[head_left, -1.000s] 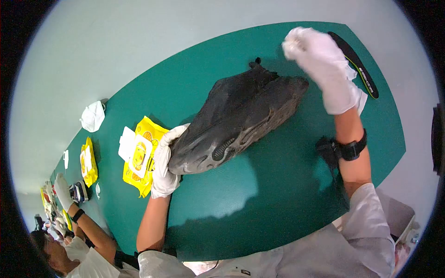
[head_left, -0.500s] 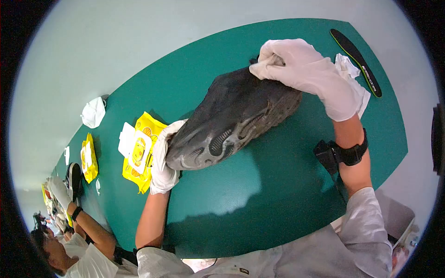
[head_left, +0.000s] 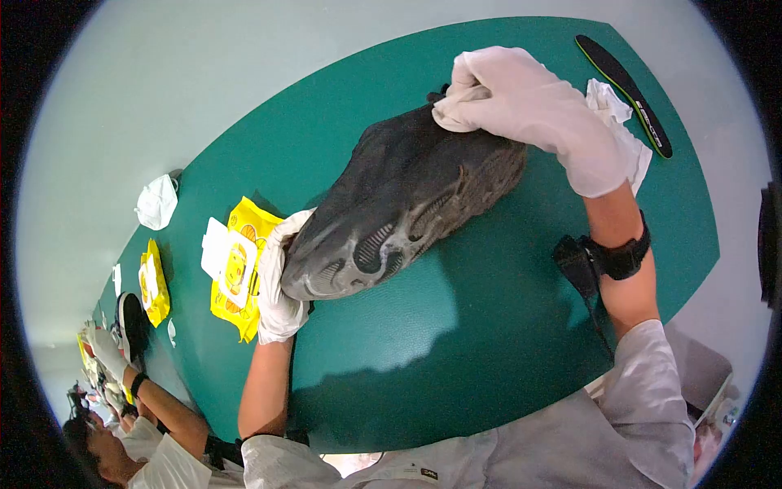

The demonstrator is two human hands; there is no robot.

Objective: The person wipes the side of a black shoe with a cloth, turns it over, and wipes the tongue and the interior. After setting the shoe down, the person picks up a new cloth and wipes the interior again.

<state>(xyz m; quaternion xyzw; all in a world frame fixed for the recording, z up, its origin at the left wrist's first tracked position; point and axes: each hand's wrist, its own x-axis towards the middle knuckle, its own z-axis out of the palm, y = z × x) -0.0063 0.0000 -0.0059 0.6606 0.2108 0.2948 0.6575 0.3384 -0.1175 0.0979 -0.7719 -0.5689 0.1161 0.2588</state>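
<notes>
One dark shoe [head_left: 391, 196], likely light, soft above and stiffer-soled, best taken by toe and heel, is held mid-surface [head_left: 505, 326], left hand [head_left: 278, 297] clasping the eight-o'clock toe, right hand [head_left: 521, 98] pinching the collar at one o'clock.

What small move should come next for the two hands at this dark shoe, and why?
Perhaps slide the right hand slightly along the dark shoe toward its toe end. The left hand cups that end and could brace it, while the right hand is bunched near the other end; whether it pinches anything is unclear.
</notes>
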